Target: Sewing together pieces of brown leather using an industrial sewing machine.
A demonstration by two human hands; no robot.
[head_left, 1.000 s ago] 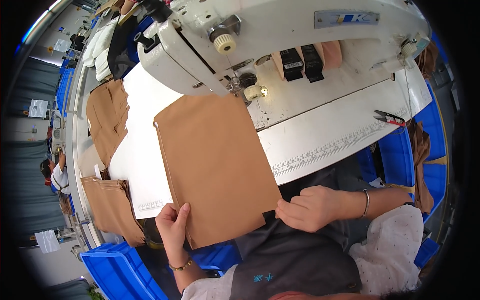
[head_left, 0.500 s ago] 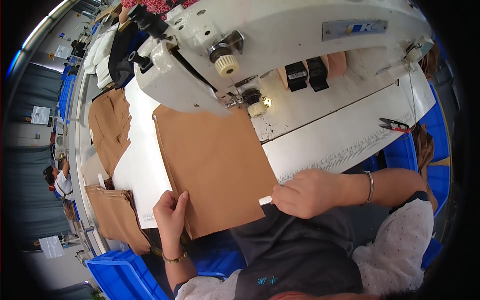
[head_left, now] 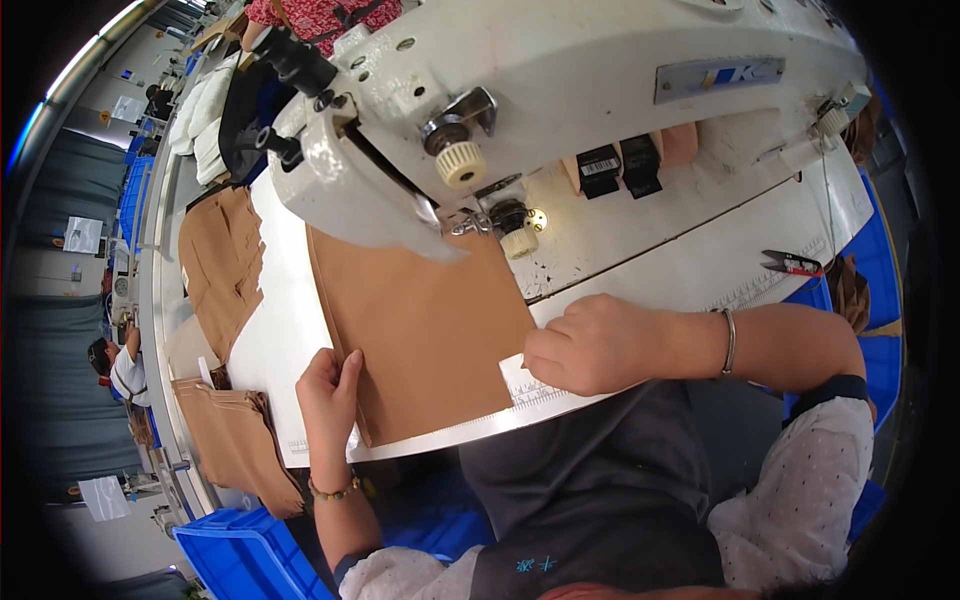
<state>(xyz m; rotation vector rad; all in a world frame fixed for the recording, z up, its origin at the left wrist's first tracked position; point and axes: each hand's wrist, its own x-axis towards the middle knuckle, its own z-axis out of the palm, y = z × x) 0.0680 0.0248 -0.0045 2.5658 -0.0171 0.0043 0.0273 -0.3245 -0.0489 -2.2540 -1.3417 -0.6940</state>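
Head view: brown fabric (head_left: 428,335) lies between left hand (head_left: 327,398) and right hand (head_left: 592,346), each pinching an edge.

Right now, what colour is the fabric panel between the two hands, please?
The fabric panel is plain brown, best seen in the head view.

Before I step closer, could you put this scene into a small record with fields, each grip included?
Cloth: brown, spread on the white table, far end hidden behind the machine head
Left grip: thumb and fingers on the cloth's left edge, near its lower corner
Right grip: fingers curled at the cloth's right edge
Machine: white, for sewing, beyond both hands
Snips: red and black, at the table's right
Bin: blue, lower left
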